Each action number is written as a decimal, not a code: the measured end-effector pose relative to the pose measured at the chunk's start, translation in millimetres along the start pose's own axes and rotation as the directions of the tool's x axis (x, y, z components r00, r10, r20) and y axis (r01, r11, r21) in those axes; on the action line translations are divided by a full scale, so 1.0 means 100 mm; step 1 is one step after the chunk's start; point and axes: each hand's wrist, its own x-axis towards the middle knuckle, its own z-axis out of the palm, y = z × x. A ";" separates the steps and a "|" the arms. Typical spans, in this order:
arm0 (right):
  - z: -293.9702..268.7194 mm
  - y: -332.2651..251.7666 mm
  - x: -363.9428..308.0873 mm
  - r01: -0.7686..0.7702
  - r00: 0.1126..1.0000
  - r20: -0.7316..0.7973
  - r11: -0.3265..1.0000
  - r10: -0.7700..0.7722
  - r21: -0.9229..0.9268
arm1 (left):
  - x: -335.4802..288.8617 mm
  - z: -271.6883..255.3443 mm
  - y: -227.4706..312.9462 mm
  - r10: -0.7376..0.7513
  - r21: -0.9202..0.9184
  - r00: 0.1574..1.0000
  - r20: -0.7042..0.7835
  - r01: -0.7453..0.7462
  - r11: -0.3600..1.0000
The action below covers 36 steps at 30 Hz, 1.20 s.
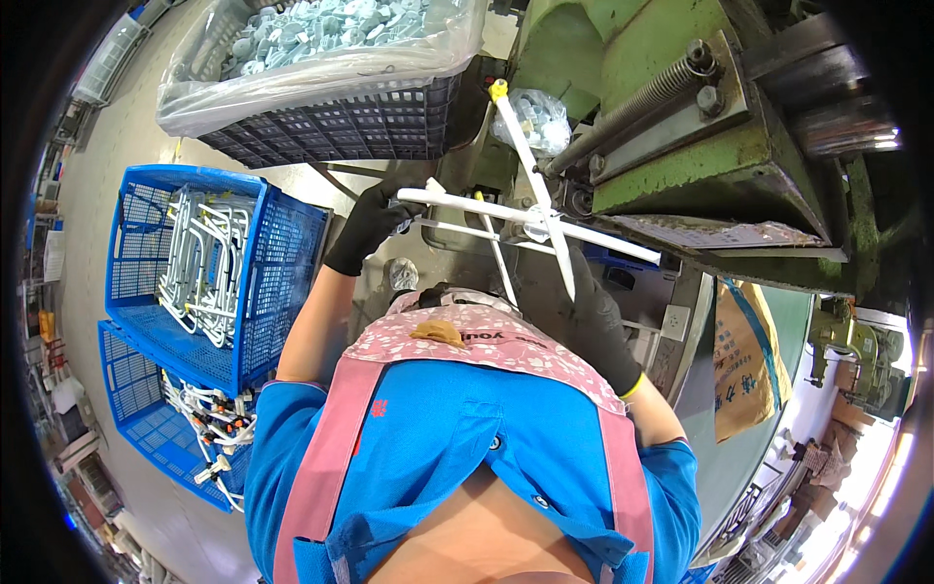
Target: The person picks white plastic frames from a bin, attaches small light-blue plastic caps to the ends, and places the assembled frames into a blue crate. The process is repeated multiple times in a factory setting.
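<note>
In front of me is a folding frame of crossed white tubes (477,203), joined near its middle by a clear or pale fitting (538,224). One tube slants up toward the machine and ends in a yellow cap (499,91). My left hand (368,226), in a dark glove, is closed round the left ends of the tubes. On the other side, my gloved right hand (598,316) grips the frame near the lower end of the slanting tube; its fingertips are partly hidden.
A green machine (700,156) with a spring (647,107) stands close at right. A black crate (336,127) of pale plastic parts is far left. Stacked blue crates (282,263) hold bent white tubes (206,258). A brown sack (749,360) lies at right.
</note>
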 end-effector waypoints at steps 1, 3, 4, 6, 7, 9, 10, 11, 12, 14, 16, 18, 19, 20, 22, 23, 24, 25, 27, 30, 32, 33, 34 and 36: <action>0.08 -0.01 -0.03 -0.032 0.999 -0.019 0.999 0.032 -0.005 | -0.01 0.00 0.05 0.026 0.016 1.000 -0.002 -0.026 1.000; 0.23 0.01 -0.03 -0.118 0.993 0.005 0.992 0.119 -0.050 | -0.04 0.02 0.21 0.001 0.071 1.000 -0.025 0.001 0.997; 0.25 0.03 -0.03 -0.215 0.974 0.063 0.974 0.220 -0.072 | -0.07 0.06 0.30 0.181 0.263 0.981 -0.065 -0.158 0.952; 0.22 0.10 -0.02 -0.146 0.988 -0.050 0.987 0.143 -0.063 | -0.25 0.09 0.52 0.415 0.662 0.902 -0.122 -0.237 0.711; 0.18 0.13 -0.02 -0.197 0.979 -0.062 0.978 0.193 -0.064 | -0.38 0.14 0.60 0.453 0.733 0.889 -0.060 -0.269 0.624; 0.12 0.21 0.00 -0.221 0.972 -0.109 0.966 0.208 -0.136 | -0.59 0.36 0.67 0.299 0.663 0.953 0.050 -0.255 0.703; 0.10 0.26 0.02 -0.281 0.959 -0.050 0.958 0.279 -0.047 | -0.66 0.46 0.66 0.292 0.670 0.942 0.166 -0.325 0.667; 0.12 0.31 0.05 -0.332 0.943 -0.041 0.933 0.329 -0.139 | -0.74 0.57 0.63 0.174 0.614 0.952 0.250 -0.295 0.732; 0.15 0.35 0.08 -0.296 0.955 -0.076 0.937 0.287 -0.185 | -0.81 0.67 0.59 0.053 0.577 0.939 0.341 -0.253 0.777; 0.19 0.43 0.10 -0.206 0.976 -0.123 0.950 0.181 -0.237 | -0.85 0.77 0.52 -0.008 0.301 0.853 0.522 -0.175 0.937; 0.23 0.49 0.07 -0.188 0.978 -0.144 0.946 0.154 -0.264 | -0.91 0.79 0.47 0.027 0.102 0.857 0.515 -0.092 0.991; 0.27 0.52 0.04 -0.194 0.977 -0.146 0.937 0.157 -0.291 | -1.02 0.80 0.43 -0.079 0.050 0.861 0.503 0.062 0.997; 0.29 0.52 0.04 -0.172 0.977 -0.169 0.944 0.127 -0.283 | -1.06 0.81 0.40 -0.142 0.008 0.856 0.498 0.158 0.987; 0.30 0.53 0.04 -0.155 0.976 -0.192 0.952 0.105 -0.264 | -1.08 0.83 0.38 -0.137 -0.042 0.882 0.450 0.175 0.984; 0.33 0.53 0.05 -0.122 0.971 -0.234 0.951 0.055 -0.283 | -1.08 0.93 0.31 -0.202 -0.177 0.908 0.368 0.282 0.943; 0.34 0.52 0.06 -0.099 0.964 -0.267 0.948 0.015 -0.304 | -1.00 0.96 0.28 -0.135 -0.102 0.943 0.303 0.173 0.980; 0.36 0.52 0.07 -0.071 0.955 -0.294 0.943 -0.029 -0.324 | -0.92 1.03 0.25 -0.159 -0.224 0.959 0.233 0.212 0.951; 0.36 0.52 0.07 -0.068 0.958 -0.285 0.962 -0.012 -0.266 | -0.86 1.07 0.24 -0.100 -0.090 0.985 0.140 0.113 0.989; 0.36 0.52 0.08 -0.098 0.966 -0.258 0.961 0.029 -0.260 | -0.68 1.16 0.25 -0.070 -0.515 0.981 0.181 0.155 0.843; 0.35 0.53 0.07 -0.154 0.973 -0.206 0.952 0.100 -0.264 | -0.42 1.28 0.38 0.092 -0.918 0.960 0.265 0.222 0.329; 0.35 0.53 0.07 -0.199 0.973 -0.169 0.942 0.157 -0.271 | -0.36 1.33 0.50 0.156 -0.862 0.963 0.220 0.118 0.493; 0.35 0.54 0.07 -0.174 0.974 -0.184 0.952 0.129 -0.253 | -0.34 1.36 0.56 0.169 -0.744 0.965 0.202 0.039 0.667; 0.36 0.54 0.07 -0.150 0.974 -0.202 0.960 0.103 -0.235 | -0.32 1.39 0.62 0.184 -0.586 0.964 0.190 -0.039 0.809; 0.36 0.55 0.06 -0.128 0.972 -0.221 0.968 0.079 -0.216 | -0.26 1.48 0.70 0.238 -0.201 0.965 0.111 -0.213 0.956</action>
